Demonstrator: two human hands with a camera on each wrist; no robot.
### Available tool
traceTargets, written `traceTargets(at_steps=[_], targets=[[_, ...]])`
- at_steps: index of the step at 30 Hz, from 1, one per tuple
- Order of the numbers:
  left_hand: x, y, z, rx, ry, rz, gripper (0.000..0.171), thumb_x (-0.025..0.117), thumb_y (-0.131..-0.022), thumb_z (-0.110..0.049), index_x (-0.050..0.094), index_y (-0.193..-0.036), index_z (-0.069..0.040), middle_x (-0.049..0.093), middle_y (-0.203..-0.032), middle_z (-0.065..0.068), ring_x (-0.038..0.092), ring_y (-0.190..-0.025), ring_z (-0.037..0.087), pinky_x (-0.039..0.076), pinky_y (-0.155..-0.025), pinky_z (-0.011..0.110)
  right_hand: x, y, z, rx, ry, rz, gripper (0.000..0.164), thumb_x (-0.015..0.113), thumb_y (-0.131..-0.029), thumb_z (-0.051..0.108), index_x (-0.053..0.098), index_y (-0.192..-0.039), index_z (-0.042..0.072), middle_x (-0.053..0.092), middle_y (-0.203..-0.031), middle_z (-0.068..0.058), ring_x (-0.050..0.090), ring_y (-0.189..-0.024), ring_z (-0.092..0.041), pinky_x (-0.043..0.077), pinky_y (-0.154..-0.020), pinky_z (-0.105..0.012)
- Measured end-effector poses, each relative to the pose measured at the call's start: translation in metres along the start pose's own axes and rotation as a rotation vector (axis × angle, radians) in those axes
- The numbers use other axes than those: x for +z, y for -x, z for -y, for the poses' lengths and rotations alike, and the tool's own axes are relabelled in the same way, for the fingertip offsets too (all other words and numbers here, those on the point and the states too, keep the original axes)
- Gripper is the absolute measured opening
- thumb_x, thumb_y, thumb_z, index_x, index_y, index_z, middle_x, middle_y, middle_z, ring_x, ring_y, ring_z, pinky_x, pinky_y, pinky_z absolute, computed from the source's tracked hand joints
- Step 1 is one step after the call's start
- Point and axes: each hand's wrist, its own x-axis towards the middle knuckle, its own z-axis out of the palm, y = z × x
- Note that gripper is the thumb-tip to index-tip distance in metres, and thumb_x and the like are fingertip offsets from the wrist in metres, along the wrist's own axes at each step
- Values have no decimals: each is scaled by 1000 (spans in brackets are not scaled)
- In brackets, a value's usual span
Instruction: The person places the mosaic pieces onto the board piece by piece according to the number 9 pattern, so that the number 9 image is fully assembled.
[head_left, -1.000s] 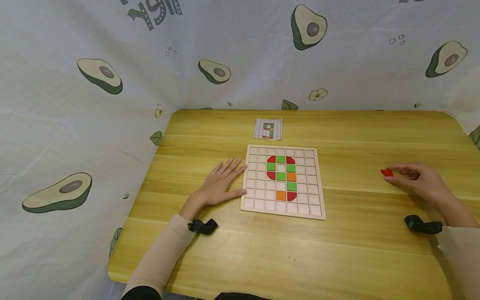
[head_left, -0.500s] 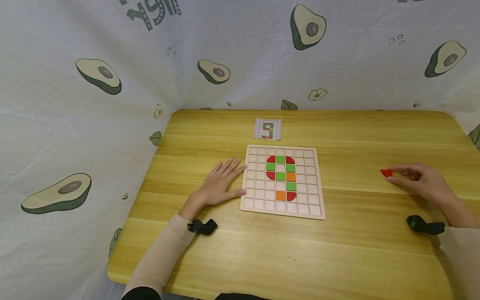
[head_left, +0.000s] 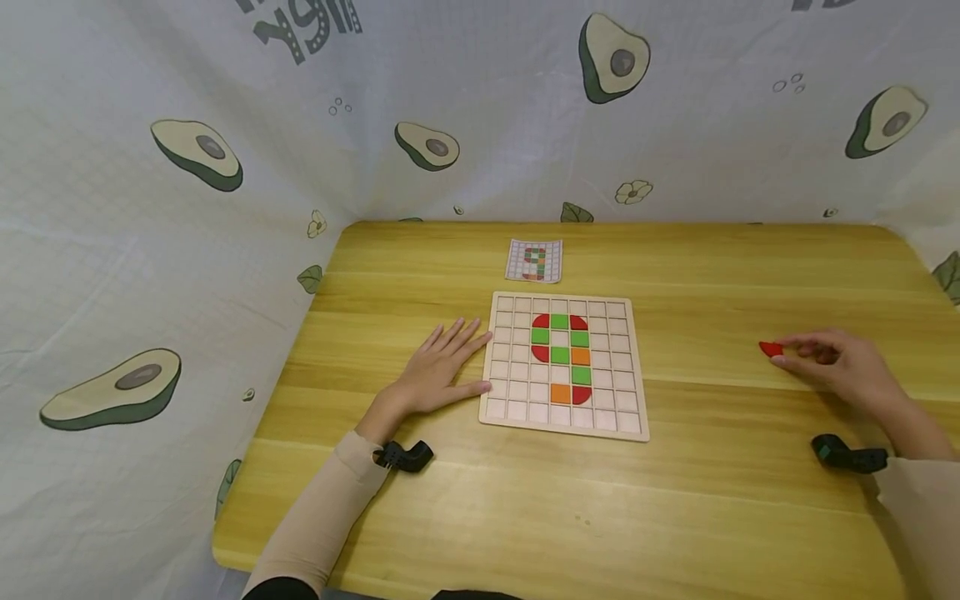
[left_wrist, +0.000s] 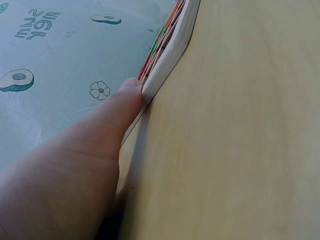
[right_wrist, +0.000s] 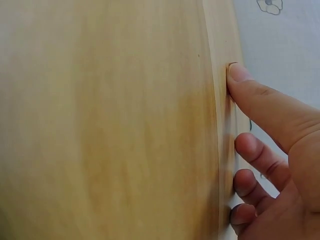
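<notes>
A square wooden grid board point(head_left: 622, 392) lies on the table, with red, green and orange tiles set in its cells in a shape like a 9. My left hand point(head_left: 438, 371) lies flat with spread fingers, thumb and a fingertip touching the board's left edge. In the left wrist view the thumb point(left_wrist: 100, 125) meets the board's side point(left_wrist: 170, 50). Far to the right of the board, my right hand point(head_left: 847, 362) pinches a red tile point(head_left: 770, 349) between thumb and fingers, low over the table. In the right wrist view the thumb point(right_wrist: 265, 102) and curled fingers show; the tile is mostly hidden.
Behind the board lies a small printed card point(head_left: 534, 261) with a coloured grid pattern. The wooden table point(head_left: 697, 517) ends at a white cloth point(head_left: 495, 67) printed with avocados. A black wrist device point(head_left: 405, 456) sits on the left wrist, another point(head_left: 847, 454) on the right.
The head view has shifted very slightly. Both hands hold nearly the same positions; the red tile stays in the right hand's pinch, and the tiles on the board are unchanged.
</notes>
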Motion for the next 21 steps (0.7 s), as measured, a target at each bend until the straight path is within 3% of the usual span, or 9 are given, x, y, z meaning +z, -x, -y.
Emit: traceTargets(at_steps=[10,21], targets=[[1,1,1,6,3,-8,83,39,-97,-70,10,-162,-28,3,-168,2,-3,-153,23,-6,-121,43,0,3,7,29,-13,14,45,75,-92,26,65,-119,-8,56,-101,-4,45,-76,-3,40,-57,-22],[2,1,1,7,8,-17,82,42,-97,-67,11,-162,-28,3,-168,2,-3,-153,23,-7,-121,42,-2,3,7,63,-46,14,48,74,-93,31,62,-122,-6,55,-96,13,48,-77,0,43,-57,-21]])
